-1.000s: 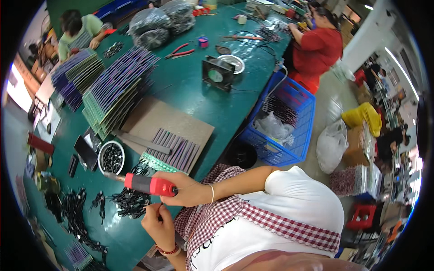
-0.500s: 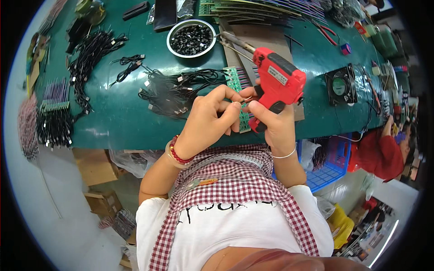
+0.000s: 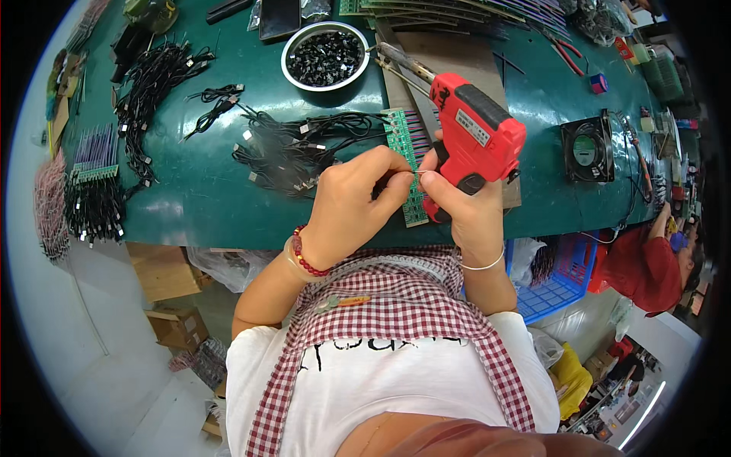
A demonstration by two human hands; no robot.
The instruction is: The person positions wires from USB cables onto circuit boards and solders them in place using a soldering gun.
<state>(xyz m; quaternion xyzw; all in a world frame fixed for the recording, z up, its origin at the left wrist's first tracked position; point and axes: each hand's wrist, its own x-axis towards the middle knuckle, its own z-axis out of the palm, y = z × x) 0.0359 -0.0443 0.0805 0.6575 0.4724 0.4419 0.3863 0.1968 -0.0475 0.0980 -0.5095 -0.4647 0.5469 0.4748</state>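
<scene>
My right hand (image 3: 476,217) is closed round a red soldering gun (image 3: 480,133) with a black grip strip; its metal tip points up and left. Its thumb and forefinger also meet at a thin wire (image 3: 420,172). My left hand (image 3: 362,186) pinches the other end of this wire, its fingertips almost touching the right ones. Under both hands lies a strip of green circuit boards (image 3: 399,133), with dark leads along its right side. Black cables (image 3: 278,148) with light connectors lie to the left of the strip, partly behind my left hand.
A metal bowl (image 3: 288,78) of small black parts stands behind the cables. More black cables (image 3: 145,99) lie at the left. A fan (image 3: 586,148) and red-handled pliers (image 3: 567,57) are at the right. A blue crate (image 3: 560,293) sits below the table edge; another person (image 3: 647,266) is at far right.
My fingertips have drawn closer together over the wire, and the left fingers have curled in more. The soldering gun has shifted slightly right with the view.
</scene>
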